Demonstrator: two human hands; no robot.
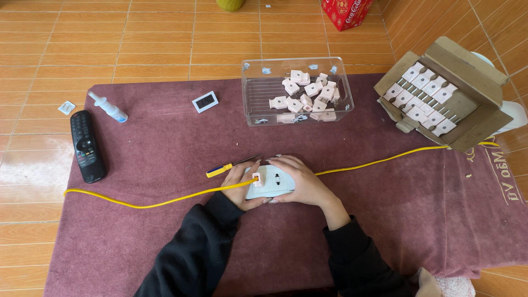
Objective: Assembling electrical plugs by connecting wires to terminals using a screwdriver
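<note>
Maroon cloth (165,242) is spread over the tiled floor (110,38), and everything is laid on it. At the far right a cardboard box (473,118) of pale plugs is set open; at the far centre a clear plastic bin (256,113) of loose plugs is placed. A yellow cable (137,203) is run from left to right across the cloth. Near the centre, a white socket block (273,183) is gripped by the left hand (237,184) and pinned under the curled right hand (300,181), with a pale plug (256,179) being pressed into it, it seems. A firm, square push is called for next. A yellow-handled screwdriver (228,166) is left just beyond.
</note>
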